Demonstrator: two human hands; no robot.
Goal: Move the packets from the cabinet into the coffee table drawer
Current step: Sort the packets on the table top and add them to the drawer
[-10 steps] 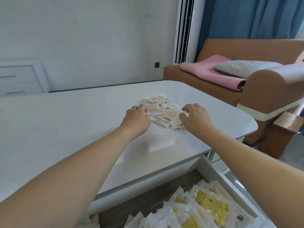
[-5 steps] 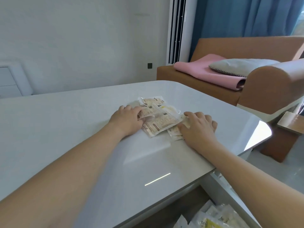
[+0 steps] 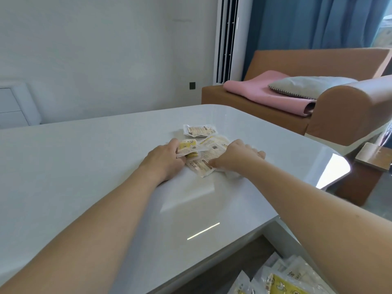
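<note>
Gathering step in hand: small clear-and-cream plastic snack packets lie in a loose pile on the glossy white coffee table top, toward its 1 o'clock side. Left hand sits at the pile's 9 o'clock, fingers curled round a few yellow-printed packets. Right hand is at 3 o'clock, thumb and fingers pinching the pile's near edge. One stray clear packet with brown print lies apart at 12 o'clock, untouched. Open white drawer shows at 5 o'clock below the table edge, already holding yellow-printed clear packets. Next move likely calls for squeezing both hands together, lifting the bunch clear, carrying it to the drawer; slippery packets may spill, and the stray needs a second pass. Brown sofa stands beyond at 2 o'clock.
</note>
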